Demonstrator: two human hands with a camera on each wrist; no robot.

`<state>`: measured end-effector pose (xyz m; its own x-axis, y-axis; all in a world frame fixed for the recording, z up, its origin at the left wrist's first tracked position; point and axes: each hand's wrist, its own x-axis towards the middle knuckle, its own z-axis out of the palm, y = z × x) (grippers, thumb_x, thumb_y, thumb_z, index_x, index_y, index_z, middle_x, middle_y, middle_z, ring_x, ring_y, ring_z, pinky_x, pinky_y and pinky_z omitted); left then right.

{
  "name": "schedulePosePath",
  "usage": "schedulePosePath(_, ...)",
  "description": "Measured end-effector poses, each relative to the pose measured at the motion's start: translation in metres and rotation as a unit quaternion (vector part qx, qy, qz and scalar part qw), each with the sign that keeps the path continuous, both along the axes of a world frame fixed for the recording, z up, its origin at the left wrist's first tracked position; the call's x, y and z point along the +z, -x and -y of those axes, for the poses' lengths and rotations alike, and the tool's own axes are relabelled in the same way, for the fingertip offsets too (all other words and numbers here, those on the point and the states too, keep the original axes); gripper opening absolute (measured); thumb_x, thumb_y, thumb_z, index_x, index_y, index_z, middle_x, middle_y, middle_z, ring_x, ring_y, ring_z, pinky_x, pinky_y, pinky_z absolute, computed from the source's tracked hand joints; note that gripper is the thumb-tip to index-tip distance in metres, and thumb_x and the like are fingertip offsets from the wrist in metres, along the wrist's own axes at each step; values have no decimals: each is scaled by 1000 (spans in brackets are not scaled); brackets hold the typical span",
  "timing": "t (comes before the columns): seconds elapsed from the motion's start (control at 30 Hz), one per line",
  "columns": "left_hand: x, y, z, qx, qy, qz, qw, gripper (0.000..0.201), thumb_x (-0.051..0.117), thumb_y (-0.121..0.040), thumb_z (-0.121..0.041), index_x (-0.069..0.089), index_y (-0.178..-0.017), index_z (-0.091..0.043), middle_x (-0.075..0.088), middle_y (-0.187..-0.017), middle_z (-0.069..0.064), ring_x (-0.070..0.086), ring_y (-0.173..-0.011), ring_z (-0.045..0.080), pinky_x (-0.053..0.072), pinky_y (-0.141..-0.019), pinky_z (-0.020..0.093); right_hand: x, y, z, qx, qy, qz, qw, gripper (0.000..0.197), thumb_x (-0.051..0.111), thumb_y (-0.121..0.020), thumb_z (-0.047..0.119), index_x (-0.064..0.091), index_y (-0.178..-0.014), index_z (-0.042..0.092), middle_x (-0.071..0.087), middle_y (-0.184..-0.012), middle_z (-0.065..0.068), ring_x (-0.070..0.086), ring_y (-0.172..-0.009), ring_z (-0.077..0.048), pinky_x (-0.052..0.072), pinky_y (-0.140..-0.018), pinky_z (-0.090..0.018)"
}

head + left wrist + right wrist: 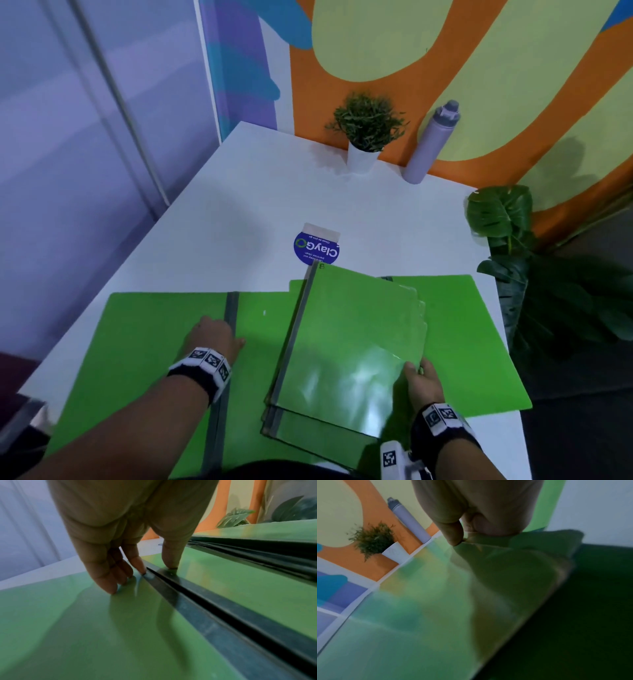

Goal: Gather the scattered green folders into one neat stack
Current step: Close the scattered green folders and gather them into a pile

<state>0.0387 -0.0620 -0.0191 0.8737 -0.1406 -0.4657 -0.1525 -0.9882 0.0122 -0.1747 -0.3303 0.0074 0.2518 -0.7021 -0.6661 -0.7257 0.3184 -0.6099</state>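
Observation:
Several green folders lie on the white table (239, 212). A wide green folder (147, 339) with a grey spine (230, 308) lies flat at the left, and my left hand (215, 337) presses straight fingertips (111, 588) on it beside the spine (188, 601). A pile of closed folders (342, 346) sits in the middle, partly over another green folder (472, 329) on the right. My right hand (419, 377) pinches the top folder's right edge (471, 574), thumb (453, 534) on top, and that edge is lifted.
A round blue sticker (315, 247) lies on the table behind the pile. A small potted plant (364, 133) and a lilac bottle (431, 144) stand at the back by the painted wall. A leafy plant (507, 233) stands off the table's right edge.

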Motion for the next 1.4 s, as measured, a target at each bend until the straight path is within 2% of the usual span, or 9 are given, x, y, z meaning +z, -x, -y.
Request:
schedulePosePath(0.4, 51, -9, 11, 116, 140, 61, 981, 36, 44, -95, -15, 53, -119, 10, 51, -125, 24, 56, -108, 36, 49, -89, 41, 19, -4, 10, 27, 52, 5, 998, 51, 45, -93, 6, 31, -142, 14, 39, -143, -17, 42, -126, -38, 39, -100, -49)
schedulePosePath(0.6, 153, -37, 17, 61, 319, 253, 911, 31, 36, -98, -10, 44, -121, 9, 48, -126, 30, 58, -101, 46, 48, -82, 51, 25, 0, 28, 39, 102, 17, 994, 56, 39, -90, -8, 31, -143, 10, 53, -128, -23, 49, -66, -22, 45, -69, -32)
schedulePosePath(0.7, 191, -28, 20, 45, 374, 308, 874, 23, 31, -100, -14, 43, -110, 2, 57, -92, 24, 57, -76, 41, 39, -65, 43, 18, 1, 25, 83, 120, -29, 989, 60, 37, -89, -13, 27, -144, 9, 57, -123, -25, 48, -59, -20, 45, -54, -23)
schedulePosePath(0.8, 206, -22, 19, 50, 446, 342, 826, 20, 34, -98, -8, 44, -111, 3, 49, -82, 12, 41, -68, 27, 28, -63, 33, 16, 5, 15, 32, 97, 3, 995, 38, 42, -93, 11, 49, -131, 12, 62, -120, -12, 60, -100, -24, 37, -93, -9)
schedulePosePath(0.9, 203, -21, 16, 81, 512, 340, 785, 20, 36, -98, -6, 45, -113, 4, 51, -85, 11, 44, -72, 24, 26, -63, 25, 4, 9, 8, 249, 166, -172, 939, 45, 33, -90, 48, 64, -110, 23, 66, -114, 6, 51, -118, -7, -4, -117, -40)
schedulePosePath(1.1, 143, -15, 12, 133, 427, 140, 883, 33, 33, -100, -13, 51, -127, -7, 62, -119, 20, 57, -109, 34, 43, -90, 37, 30, -3, -8, -53, -29, 138, 989, 54, 44, -92, 2, 36, -139, 26, 55, -127, -9, 55, -115, -36, 48, -94, -40)
schedulePosePath(1.17, 120, -9, 11, 136, 410, 71, 899, 34, 35, -100, -17, 53, -126, -4, 60, -124, 21, 56, -110, 34, 42, -90, 36, 37, -6, -21, -60, -80, 153, 983, 60, 41, -92, 2, 32, -139, 37, 45, -137, -12, 50, -118, -45, 48, -91, -54)
schedulePosePath(1.27, 93, 4, 8, 142, 400, -18, 906, 33, 40, -99, -25, 51, -123, -6, 61, -114, 17, 54, -94, 25, 39, -80, 31, 42, -11, -34, -5, -89, 207, 974, 61, 40, -90, 0, 36, -136, 41, 29, -151, -8, 55, -97, -26, 50, -74, -44)
schedulePosePath(1.4, 76, 14, 5, 155, 402, -116, 895, 28, 42, -98, -34, 36, -117, -14, 54, -100, 6, 51, -84, 21, 42, -85, 36, 40, -21, -37, 38, -121, 254, 959, 71, 35, -85, -11, 34, -138, 36, 22, -153, -3, 22, -139, -26, 16, -109, -60)
